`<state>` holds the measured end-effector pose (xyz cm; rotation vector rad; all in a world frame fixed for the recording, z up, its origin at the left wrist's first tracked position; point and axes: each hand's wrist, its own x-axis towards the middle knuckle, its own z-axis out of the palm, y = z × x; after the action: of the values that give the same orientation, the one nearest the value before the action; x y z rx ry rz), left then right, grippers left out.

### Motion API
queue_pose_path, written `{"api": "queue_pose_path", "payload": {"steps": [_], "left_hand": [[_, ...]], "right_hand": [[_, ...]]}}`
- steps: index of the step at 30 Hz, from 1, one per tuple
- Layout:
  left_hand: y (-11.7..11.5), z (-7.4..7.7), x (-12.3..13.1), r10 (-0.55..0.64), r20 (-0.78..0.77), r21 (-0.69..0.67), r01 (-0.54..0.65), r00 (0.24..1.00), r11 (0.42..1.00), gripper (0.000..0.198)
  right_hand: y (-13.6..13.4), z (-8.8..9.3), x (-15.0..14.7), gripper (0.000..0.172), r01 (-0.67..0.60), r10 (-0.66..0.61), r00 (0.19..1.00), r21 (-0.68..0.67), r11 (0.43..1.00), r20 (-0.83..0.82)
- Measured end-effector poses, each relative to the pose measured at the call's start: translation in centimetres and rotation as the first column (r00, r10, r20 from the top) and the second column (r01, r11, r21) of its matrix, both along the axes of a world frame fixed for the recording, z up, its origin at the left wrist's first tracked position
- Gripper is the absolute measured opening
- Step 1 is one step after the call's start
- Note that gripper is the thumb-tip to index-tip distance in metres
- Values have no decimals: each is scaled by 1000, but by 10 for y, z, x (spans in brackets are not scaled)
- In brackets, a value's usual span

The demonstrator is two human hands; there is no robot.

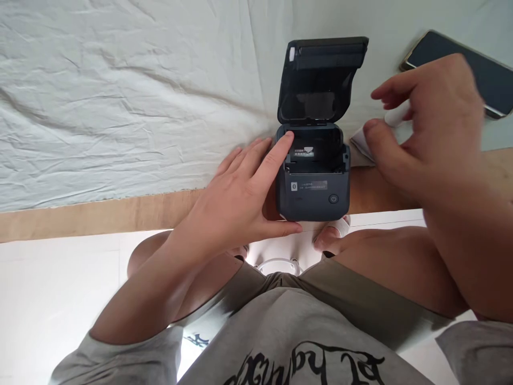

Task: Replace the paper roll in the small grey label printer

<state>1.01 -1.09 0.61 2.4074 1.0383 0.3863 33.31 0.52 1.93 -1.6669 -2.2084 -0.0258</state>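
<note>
A small dark grey label printer stands at the bed's edge with its lid flipped up and its inner bay showing. My left hand rests against the printer's left side, forefinger on the rim of the bay, thumb along the bottom front edge. My right hand hovers to the right of the printer, blurred, with fingers bent around something small and white. I cannot tell what that white thing is.
A dark phone lies on the pale wrinkled sheet at the upper right. A wooden bed frame runs below the sheet. My knees and grey shirt fill the lower frame above a white floor.
</note>
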Motion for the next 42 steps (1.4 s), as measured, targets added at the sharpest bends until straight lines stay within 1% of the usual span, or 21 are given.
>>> {"api": "queue_pose_path", "payload": {"steps": [3, 6, 8, 12, 16, 19, 21, 23, 25, 28, 31, 34, 36, 38, 40, 41, 42], "left_hand": [[0, 1, 1, -2, -7, 1, 2, 1000, 1000, 138], [-4, 4, 6, 28, -28, 23, -28, 999, 999, 132], [-6, 5, 10, 42, -22, 57, -41, 999, 998, 126], [-7, 5, 16, 64, 2, 95, -64, 998, 993, 115], [-6, 5, 19, 91, 17, 89, -92, 996, 992, 94], [-6, 8, 20, 94, 70, 87, -100, 993, 991, 77], [-7, 11, 20, 92, 128, 110, -106, 988, 988, 67], [-8, 15, 19, 92, 172, 132, -115, 981, 985, 61], [-8, 18, 18, 104, 188, 124, -129, 977, 984, 59], [-8, 22, 15, 133, 163, 92, -150, 977, 984, 60], [-9, 25, 13, 128, 138, 75, -139, 982, 987, 68], [-9, 28, 12, 124, 132, 48, -132, 983, 990, 75], [-9, 30, 11, 128, 127, 39, -134, 984, 990, 75], [-9, 30, 10, 128, 118, 35, -133, 985, 991, 74], [-7, 30, 10, 135, 111, 29, -139, 985, 990, 75], [-7, 29, 10, 137, 113, 28, -141, 984, 990, 76], [-6, 28, 10, 141, 117, 30, -146, 983, 989, 77]], "right_hand": [[-4, 3, 10, 45, 67, -63, 997, -92, 993, 46], [-4, -5, 20, 63, 52, -32, 994, -197, 979, 103], [-2, -12, 25, 70, 22, 3, 994, -221, 975, 108], [0, -19, 28, 69, -32, 48, 996, -213, 976, 70], [-2, -16, 24, 62, -79, 85, 996, -216, 973, 17], [-3, -13, 21, 59, -167, 165, 986, -188, 968, -22], [-3, -12, 20, 58, -213, 211, 977, -169, 962, -30], [-3, -11, 18, 55, -240, 238, 971, -169, 956, -33], [-4, -9, 15, 50, -270, 265, 963, -194, 943, -53], [-3, -8, 7, 44, -343, 329, 939, -239, 908, -99], [-3, -8, -1, 37, -457, 429, 889, -276, 845, -158], [-4, -8, -5, 25, -561, 519, 827, -254, 788, -215], [-6, -5, -5, 29, -613, 565, 788, -229, 756, -246], [-9, 2, -4, 31, -668, 602, 742, -244, 703, -295], [-10, 11, 1, 28, -685, 586, 726, -316, 656, -359], [-10, 15, 4, 28, -675, 557, 736, -361, 643, -384], [-10, 18, 8, 29, -652, 521, 757, -402, 643, -394]]}}
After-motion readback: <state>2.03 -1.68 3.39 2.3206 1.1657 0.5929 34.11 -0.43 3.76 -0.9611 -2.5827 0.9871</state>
